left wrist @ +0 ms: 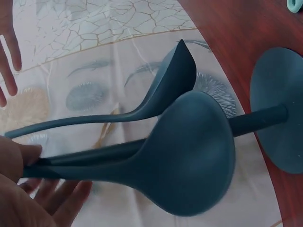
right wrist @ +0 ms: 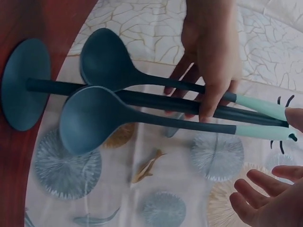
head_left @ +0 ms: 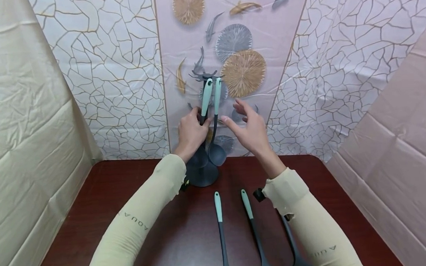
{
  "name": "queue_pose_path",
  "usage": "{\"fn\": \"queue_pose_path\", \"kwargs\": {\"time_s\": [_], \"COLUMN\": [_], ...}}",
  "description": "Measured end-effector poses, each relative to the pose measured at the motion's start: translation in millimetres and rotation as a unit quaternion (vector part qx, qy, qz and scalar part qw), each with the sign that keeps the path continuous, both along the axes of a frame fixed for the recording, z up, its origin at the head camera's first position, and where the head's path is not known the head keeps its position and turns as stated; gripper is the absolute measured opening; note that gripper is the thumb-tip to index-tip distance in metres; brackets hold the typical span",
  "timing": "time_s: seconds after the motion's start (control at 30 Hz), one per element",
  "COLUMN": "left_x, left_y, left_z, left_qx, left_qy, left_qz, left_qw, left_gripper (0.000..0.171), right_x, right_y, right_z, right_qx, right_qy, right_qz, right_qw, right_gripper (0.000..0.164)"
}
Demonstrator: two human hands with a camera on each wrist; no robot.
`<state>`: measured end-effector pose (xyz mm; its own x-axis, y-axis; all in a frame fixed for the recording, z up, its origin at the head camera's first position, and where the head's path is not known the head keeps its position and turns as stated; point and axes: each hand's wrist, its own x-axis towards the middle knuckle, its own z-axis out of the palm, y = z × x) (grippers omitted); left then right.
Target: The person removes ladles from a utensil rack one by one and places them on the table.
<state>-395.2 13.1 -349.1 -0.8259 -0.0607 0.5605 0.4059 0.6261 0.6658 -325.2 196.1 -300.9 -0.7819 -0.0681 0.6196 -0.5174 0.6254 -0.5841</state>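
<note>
A dark utensil stand (head_left: 204, 178) with a round base and a hooked top stands at the back of the table. Two utensils with mint-green handles hang from it: a large spoon (right wrist: 106, 59) on the left and a ladle (right wrist: 90, 118) with a curved neck on the right. My left hand (head_left: 191, 130) grips the stand's pole together with the spoon's neck, its thumb across the front. Right of the ladle's handle, my right hand (head_left: 252, 128) is held up with fingers spread and nothing in it.
Two utensils with mint-green handles, a left one (head_left: 219, 216) and a middle one (head_left: 252, 221), lie on the dark red table (head_left: 151, 254). A third utensil (head_left: 293, 243) is partly hidden under my right sleeve. A patterned cloth (head_left: 118, 73) hangs right behind the stand.
</note>
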Motion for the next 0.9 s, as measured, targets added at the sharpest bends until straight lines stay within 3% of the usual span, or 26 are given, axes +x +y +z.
{"fn": "queue_pose_path", "kwargs": {"time_s": [0.1,0.2,0.3,0.4,0.47,0.53,0.6,0.73,0.9], "left_x": [-1.2,-2.1,-1.8,-2.7,-3.1,-4.8,-6.3,-11.4,-12.1], "left_y": [-3,-6,-12,-19,-24,-27,-30,-33,-36], "left_z": [0.2,0.6,1.9,2.3,2.1,1.0,-0.7,-4.7,-5.2], "left_qx": [0.013,0.058,0.123,0.184,0.208,0.218,0.214,0.184,0.124], "left_qy": [0.002,-0.003,-0.018,-0.044,-0.059,-0.071,-0.077,-0.082,-0.084], "left_qz": [-0.05,-0.137,-0.232,-0.316,-0.346,-0.362,-0.364,-0.361,-0.341], "left_qw": [0.9987,0.9889,0.9647,0.9297,0.9128,0.9036,0.9032,0.9103,0.9283], "left_gripper": [0.033,0.044,0.056,0.059,0.056,0.052,0.048,0.044,0.042], "right_x": [-2.6,-4.8,-7.4,-12.0,-15.1,-18.1,-20.4,-24.6,-29.3], "right_y": [-3,-7,-11,-17,-19,-20,-22,-23,-23], "right_z": [5.0,8.2,10.6,11.6,12.4,12.9,13.9,16.4,18.4], "right_qx": [-0.008,-0.014,-0.022,-0.036,-0.05,-0.062,-0.07,-0.072,-0.065], "right_qy": [-0.007,-0.017,-0.024,-0.022,-0.019,-0.017,-0.014,-0.011,-0.017], "right_qz": [0.002,0.007,0.013,0.021,0.027,0.031,0.034,0.034,0.026], "right_qw": [1.0,1.0,0.999,0.999,0.998,0.997,0.997,0.997,0.997], "right_gripper": [0.075,0.073,0.072,0.069,0.067,0.064,0.063,0.061,0.061]}}
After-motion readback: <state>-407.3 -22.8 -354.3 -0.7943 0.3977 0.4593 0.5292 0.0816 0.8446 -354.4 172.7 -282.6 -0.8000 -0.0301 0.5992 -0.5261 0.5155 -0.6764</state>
